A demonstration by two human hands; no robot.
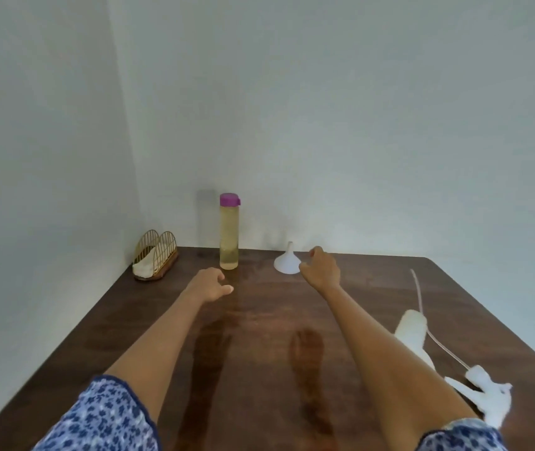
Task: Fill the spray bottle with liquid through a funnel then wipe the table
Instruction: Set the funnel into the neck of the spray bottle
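1. Standing mouth-down on the dark wooden table (pixel 373 288), the white funnel (pixel 287 263) is pointing its spout upward near the far edge, just left of the right hand (pixel 321 266).
2. The right hand is hovering beside the funnel with thumb and fingers loosely spread, gripping nothing; whether the thumb is touching the funnel's rim cannot be told.
3. The left hand (pixel 211 284) is reaching out above the table with relaxed, slightly curled fingers, holding nothing, just in front of the tall clear bottle (pixel 228 236).
4. That bottle is standing upright near the wall, wearing a purple cap and holding pale yellow liquid.
5. The white spray bottle (pixel 412 333) is lying on its side to the right of the right forearm, partly hidden by it.
6. The white spray head (pixel 487 392) is lying nearer the person, its thin dip tube (pixel 420 307) trailing across the table.
7. A gold wire napkin holder (pixel 155 255) holding a white cloth is sitting in the far left corner.
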